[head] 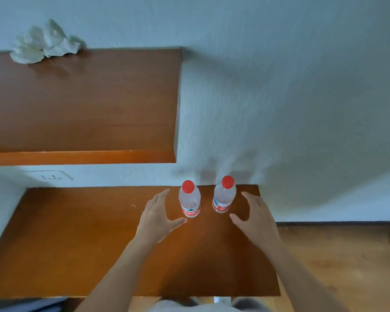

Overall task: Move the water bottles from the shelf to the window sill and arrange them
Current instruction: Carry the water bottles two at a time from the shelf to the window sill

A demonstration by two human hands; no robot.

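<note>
Two clear water bottles with red caps and red labels stand upright side by side near the back right of a brown wooden shelf (pixel 77 244). The left bottle (pixel 189 200) has my left hand (pixel 157 217) spread open just to its left, thumb close to its base, not touching it. The right bottle (pixel 223 195) has my right hand (pixel 256 218) spread open just to its right, also apart from it. Neither hand holds anything.
A higher wooden shelf (pixel 81 102) juts from the white wall at upper left, with crumpled white paper (pixel 45 42) at its back. A wall socket (pixel 50 176) sits between the shelves. Wooden floor (pixel 347 255) lies to the right of the lower shelf.
</note>
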